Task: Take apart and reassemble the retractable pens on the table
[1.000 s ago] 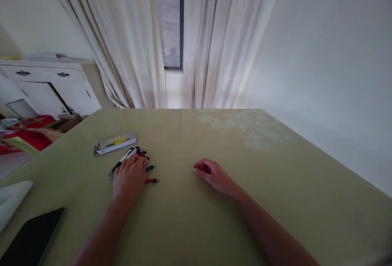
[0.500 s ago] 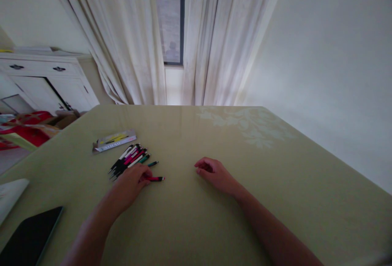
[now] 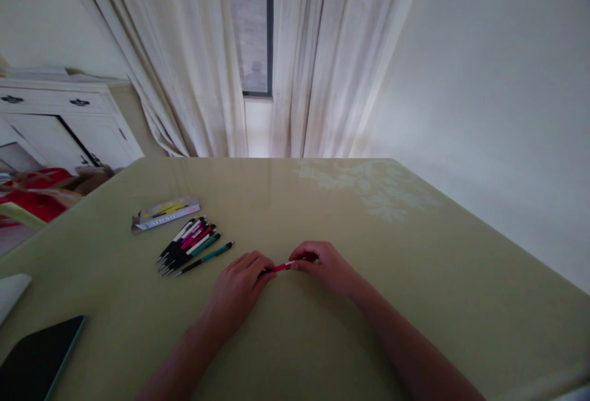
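Between my two hands lies a red pen with black ends (image 3: 281, 267), just above or on the table; I cannot tell which. The fingers of my left hand (image 3: 244, 275) pinch its left end, and my right hand (image 3: 325, 266) grips its right end between thumb and fingers. Both ends are partly hidden by the fingertips. To the left, a heap of pens (image 3: 188, 244) in black, white, pink and green lies on the table. One green and black pen (image 3: 209, 257) sits slightly apart on the heap's near side.
Behind the heap lies an opened pen box (image 3: 168, 214) with a clear window. A dark tablet-like slab (image 3: 41, 358) and a white object (image 3: 11, 293) are at the table's left edge. Red items (image 3: 34, 195) and a white cabinet (image 3: 69, 112) stand beyond the table (image 3: 295, 352).
My left hand has moved right, away from the heap, carrying the red pen. My right hand, empty before, now has hold of the pen's other end. The view has shifted slightly.
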Demonstrator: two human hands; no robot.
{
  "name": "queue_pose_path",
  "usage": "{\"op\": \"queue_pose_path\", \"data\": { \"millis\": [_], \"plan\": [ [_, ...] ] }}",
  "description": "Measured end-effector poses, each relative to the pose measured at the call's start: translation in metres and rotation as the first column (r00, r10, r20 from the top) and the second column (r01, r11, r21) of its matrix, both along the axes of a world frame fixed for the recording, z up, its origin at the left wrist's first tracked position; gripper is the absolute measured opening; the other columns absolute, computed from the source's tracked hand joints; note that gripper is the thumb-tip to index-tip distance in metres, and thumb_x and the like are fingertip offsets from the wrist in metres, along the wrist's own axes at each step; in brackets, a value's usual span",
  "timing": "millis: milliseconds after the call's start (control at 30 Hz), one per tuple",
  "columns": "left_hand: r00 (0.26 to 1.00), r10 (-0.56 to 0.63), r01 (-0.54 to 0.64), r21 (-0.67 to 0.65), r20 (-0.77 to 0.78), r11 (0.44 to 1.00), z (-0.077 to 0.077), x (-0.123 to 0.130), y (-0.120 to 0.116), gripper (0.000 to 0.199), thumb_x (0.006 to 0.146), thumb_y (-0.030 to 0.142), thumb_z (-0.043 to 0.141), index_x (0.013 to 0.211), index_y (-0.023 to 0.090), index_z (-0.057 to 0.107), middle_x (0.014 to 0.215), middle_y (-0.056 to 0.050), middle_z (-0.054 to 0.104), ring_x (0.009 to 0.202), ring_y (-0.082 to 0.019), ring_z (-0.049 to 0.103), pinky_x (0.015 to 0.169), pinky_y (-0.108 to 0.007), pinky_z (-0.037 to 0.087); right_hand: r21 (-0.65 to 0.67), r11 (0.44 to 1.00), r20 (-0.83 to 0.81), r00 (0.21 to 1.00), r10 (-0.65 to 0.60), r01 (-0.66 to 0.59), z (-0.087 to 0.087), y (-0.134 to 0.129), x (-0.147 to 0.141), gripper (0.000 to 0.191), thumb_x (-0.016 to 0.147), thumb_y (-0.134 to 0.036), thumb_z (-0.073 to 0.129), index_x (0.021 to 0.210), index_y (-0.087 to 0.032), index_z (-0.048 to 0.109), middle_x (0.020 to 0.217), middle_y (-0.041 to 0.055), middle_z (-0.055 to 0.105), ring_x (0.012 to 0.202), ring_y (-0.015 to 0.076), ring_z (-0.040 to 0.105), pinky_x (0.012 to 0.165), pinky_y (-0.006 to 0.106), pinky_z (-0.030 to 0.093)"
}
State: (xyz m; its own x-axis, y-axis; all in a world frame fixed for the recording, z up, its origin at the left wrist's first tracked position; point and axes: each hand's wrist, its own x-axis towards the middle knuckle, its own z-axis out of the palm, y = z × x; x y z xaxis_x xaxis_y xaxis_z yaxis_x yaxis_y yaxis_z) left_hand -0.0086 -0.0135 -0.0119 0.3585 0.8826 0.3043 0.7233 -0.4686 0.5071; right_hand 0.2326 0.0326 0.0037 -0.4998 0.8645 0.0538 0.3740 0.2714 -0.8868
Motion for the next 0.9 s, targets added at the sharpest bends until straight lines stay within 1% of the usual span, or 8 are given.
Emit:
{"op": "queue_pose_path", "data": {
  "millis": [100,200,333,467,633,733,833,900],
  "plan": [
    [0.999,0.017,-0.018,0.029,0.050,0.999,-0.002,-0.007,0.004,0.016,0.102,0.032,0.054,0.102,0.025,0.068,0.097,-0.004,0.071,0.092,-0.023,0.067,0.084,-0.036,0.052,0.006,0.999,-0.017,0.999,-0.051,0.051,-0.002,0.008,0.007,0.025,0.090,-0.045,0.072,0.093,-0.021,0.078,0.082,0.0033,0.074,0.073,0.0183,0.062,0.065,0.029,0.043],
    [0.995,0.027,-0.035,0.078,0.101,0.996,-0.003,-0.007,0.005,0.018,0.103,0.034,0.054,0.105,0.024,0.069,0.098,-0.005,0.071,0.095,-0.023,0.067,0.087,-0.036,0.053,-0.021,0.998,-0.050,0.997,-0.056,0.055,-0.002,0.011,0.010,0.027,0.091,-0.047,0.071,0.094,-0.020,0.077,0.080,0.0030,0.072,0.070,0.0169,0.059,0.063,0.028,0.041],
    [0.984,-0.026,-0.003,0.160,0.175,0.987,0.001,-0.004,0.002,0.020,0.104,0.034,0.054,0.109,0.024,0.071,0.101,-0.005,0.071,0.097,-0.022,0.066,0.090,-0.035,0.053,-0.002,0.999,0.009,0.999,0.051,-0.051,0.003,0.005,0.007,0.029,0.094,-0.048,0.067,0.095,-0.022,0.079,0.079,0.0022,0.070,0.070,0.0166,0.058,0.063,0.027,0.039],
    [0.973,-0.091,0.039,0.239,0.210,0.970,0.004,-0.005,0.000,0.019,0.103,0.033,0.058,0.110,0.024,0.074,0.098,-0.004,0.072,0.092,-0.019,0.067,0.087,-0.032,0.055,0.045,0.982,0.066,0.981,0.181,-0.184,0.011,-0.003,0.003,0.029,0.098,-0.045,0.062,0.092,-0.024,0.080,0.083,0.0022,0.072,0.076,0.0177,0.060,0.070,0.028,0.042],
    [0.979,-0.131,0.082,0.284,0.159,0.955,-0.001,-0.011,0.002,0.021,0.102,0.036,0.060,0.112,0.024,0.075,0.097,-0.004,0.074,0.090,-0.019,0.068,0.087,-0.032,0.055,0.017,0.980,0.091,0.976,0.198,-0.200,0.013,-0.005,0.005,0.033,0.101,-0.043,0.057,0.092,-0.022,0.080,0.075,0.0010,0.067,0.068,0.0150,0.054,0.063,0.026,0.037],
    [0.974,-0.139,0.083,0.291,0.179,0.953,-0.003,-0.012,0.003,0.020,0.102,0.036,0.061,0.110,0.022,0.073,0.094,-0.004,0.074,0.088,-0.018,0.069,0.083,-0.030,0.055,-0.004,0.973,0.069,0.970,0.232,-0.232,0.010,-0.001,0.008,0.040,0.102,-0.046,0.053,0.092,-0.019,0.080,0.068,-0.0007,0.060,0.062,0.0128,0.047,0.060,0.025,0.034],
    [0.970,-0.140,0.081,0.277,0.199,0.957,-0.001,-0.011,0.003,0.019,0.102,0.035,0.061,0.108,0.021,0.073,0.092,-0.003,0.074,0.086,-0.017,0.068,0.080,-0.028,0.054,-0.024,0.969,0.061,0.967,0.246,-0.245,0.008,0.001,0.010,0.043,0.103,-0.049,0.052,0.091,-0.018,0.080,0.065,-0.0017,0.056,0.061,0.0120,0.044,0.060,0.025,0.033],
    [0.974,-0.146,0.094,0.276,0.174,0.957,0.002,-0.010,0.003,0.020,0.104,0.035,0.058,0.108,0.021,0.073,0.091,-0.003,0.074,0.085,-0.017,0.068,0.079,-0.028,0.053,-0.033,0.969,0.059,0.967,0.247,-0.246,0.008,0.001,0.010,0.043,0.103,-0.049,0.052,0.091,-0.018,0.079,0.067,-0.0015,0.058,0.061,0.0121,0.045,0.060,0.025,0.033]
  ]
}}
